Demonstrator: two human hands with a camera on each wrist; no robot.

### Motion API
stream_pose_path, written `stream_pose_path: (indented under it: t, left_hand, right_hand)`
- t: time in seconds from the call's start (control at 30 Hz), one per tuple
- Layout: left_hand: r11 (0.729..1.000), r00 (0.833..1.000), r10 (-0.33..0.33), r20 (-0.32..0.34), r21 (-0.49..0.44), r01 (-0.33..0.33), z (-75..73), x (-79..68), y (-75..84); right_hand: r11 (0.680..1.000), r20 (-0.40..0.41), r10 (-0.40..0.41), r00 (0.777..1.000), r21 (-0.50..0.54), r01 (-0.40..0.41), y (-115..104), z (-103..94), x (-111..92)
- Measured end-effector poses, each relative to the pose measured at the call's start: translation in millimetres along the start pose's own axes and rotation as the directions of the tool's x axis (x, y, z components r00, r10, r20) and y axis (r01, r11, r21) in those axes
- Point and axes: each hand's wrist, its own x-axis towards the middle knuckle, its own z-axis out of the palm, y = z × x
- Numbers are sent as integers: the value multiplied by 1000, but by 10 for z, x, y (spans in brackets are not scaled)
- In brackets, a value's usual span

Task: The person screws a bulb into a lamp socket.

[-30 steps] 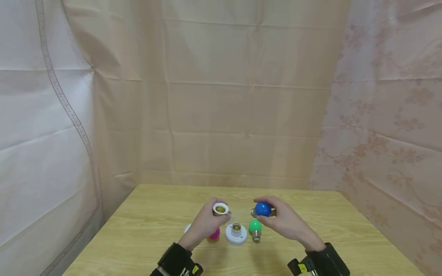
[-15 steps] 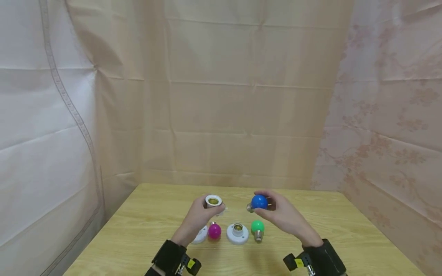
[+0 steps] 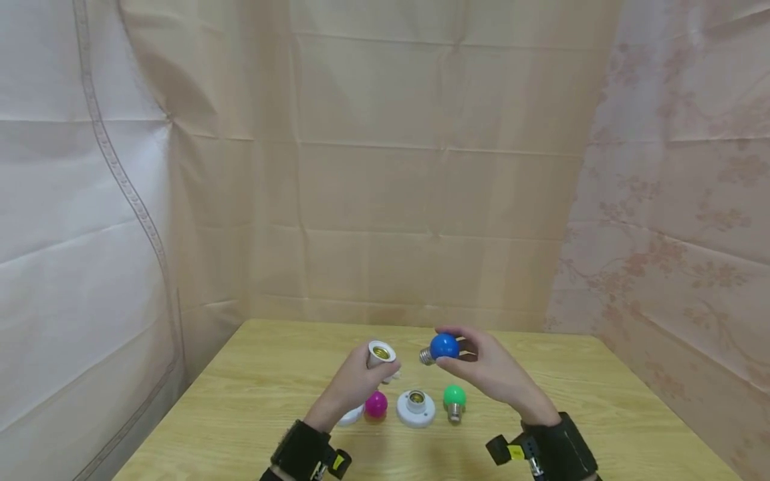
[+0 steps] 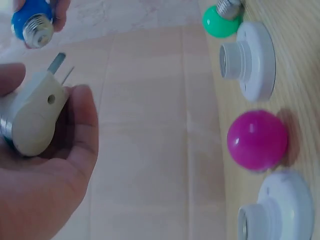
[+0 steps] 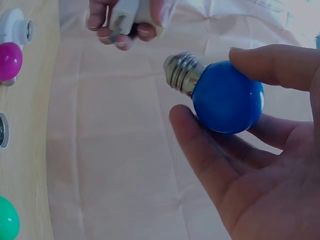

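Note:
My left hand (image 3: 349, 387) grips a white plug-in lamp socket (image 3: 381, 353) above the table, its threaded opening facing up and toward me. Two flat metal prongs stick out of the socket's body (image 4: 35, 117) in the left wrist view. To the right, my right hand (image 3: 496, 371) holds a blue light bulb (image 3: 444, 347) by its globe between thumb and fingers. The bulb's metal screw base (image 5: 182, 72) points left toward the socket, with a gap between them. Both things are held in the air.
On the wooden table (image 3: 271, 374), a round white lamp holder (image 3: 416, 409) stands between a magenta bulb (image 3: 376, 405) and a green bulb (image 3: 454, 402). A second white lamp holder (image 3: 351, 417) is partly hidden behind my left wrist. Cloth curtains (image 3: 421, 200) hang around the table.
The blue bulb in my right hand has moved left and up, nearer the socket. My left hand shifted left, then back right, with the socket raised slightly and now tilted.

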Motion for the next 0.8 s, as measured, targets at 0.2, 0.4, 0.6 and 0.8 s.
stream_pose_path:
  t: [0.2, 0.4, 0.6, 0.8]
  left_hand:
    - [990, 998, 10, 66, 141, -20, 13, -2, -4]
    - [975, 991, 46, 125, 212, -72, 50, 12, -23]
    - [956, 987, 91, 129, 267, -123, 71, 16, -12]
    - [935, 987, 104, 123, 326, -139, 76, 21, 3]
  right_hand:
    - [998, 31, -64, 997, -1, 64, -11, -8, 10]
    - [995, 39, -104, 994, 11, 104, -25, -19, 11]
    - [994, 37, -105, 994, 46, 103, -47, -16, -5]
    - [994, 42, -93, 995, 67, 91, -56, -15, -25]
